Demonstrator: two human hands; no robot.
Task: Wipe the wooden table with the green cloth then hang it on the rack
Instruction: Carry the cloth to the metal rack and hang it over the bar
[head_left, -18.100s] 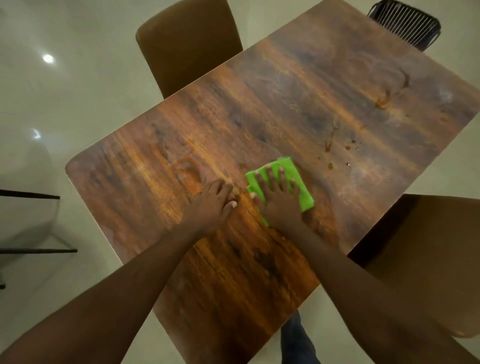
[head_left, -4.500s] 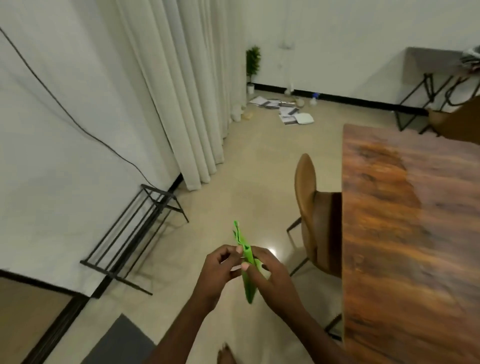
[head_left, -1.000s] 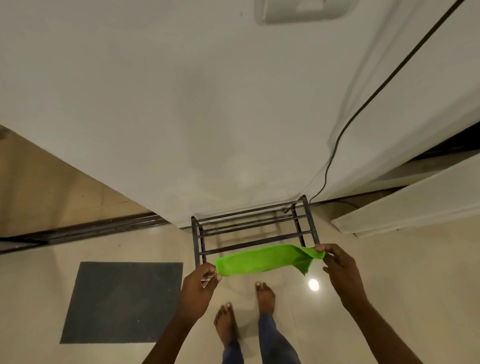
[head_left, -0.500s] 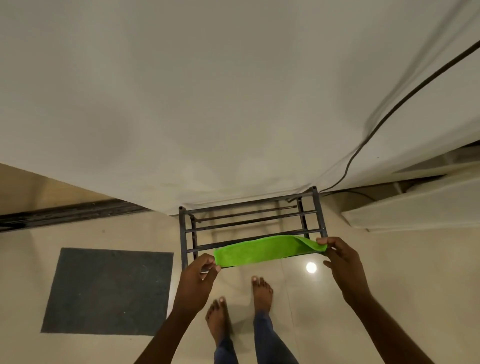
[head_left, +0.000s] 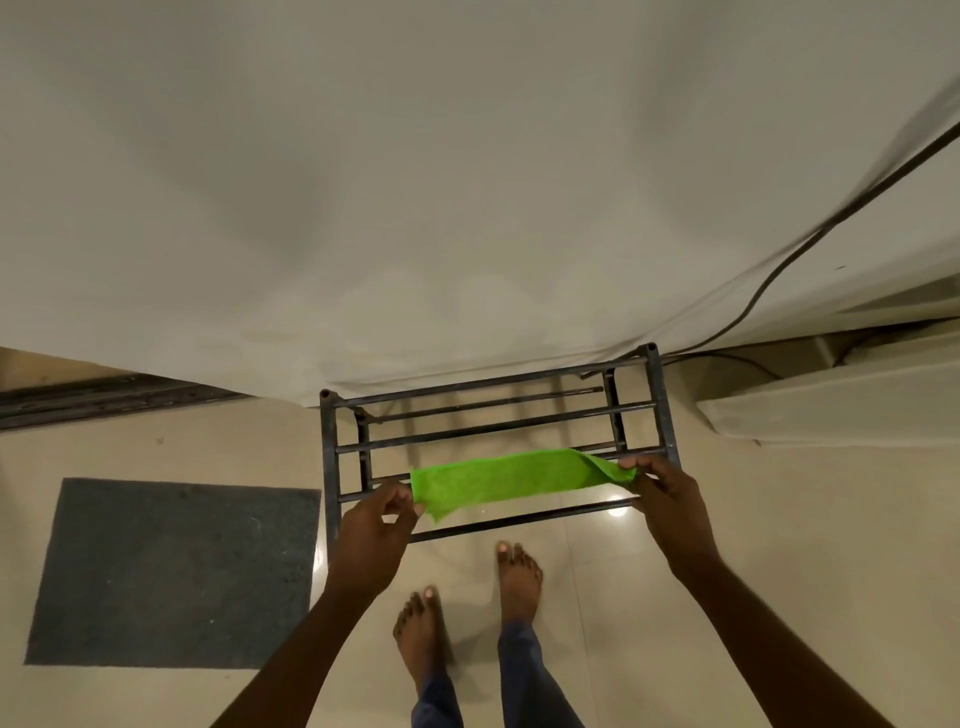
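Cloth (head_left: 509, 480): green, folded into a long strip, stretched about level between both hands over the near half of the rack (head_left: 328, 457). It crosses the second-nearest bar in view. Whether it touches any bar cannot be told. Its near left corner droops toward the nearest bar.

Left hand (head_left: 371, 530): curled fingers (head_left: 397, 499) pinch the cloth's left end.

Right hand (head_left: 672, 501): fingers (head_left: 636, 470) pinch the right end, where the strip twists into a fold.

Rack: black metal, low, with several long bars running left to right between two side rails. It stands on the tiled floor (head_left: 779, 519) against a white wall (head_left: 415, 182).

Surroundings: a dark grey mat (head_left: 171, 571) lies on the floor just left of the rack. A black cable (head_left: 831, 228) runs down the wall toward the rack's far right corner. The person's bare feet (head_left: 517, 571) stand on the near side of the rack, close to it.
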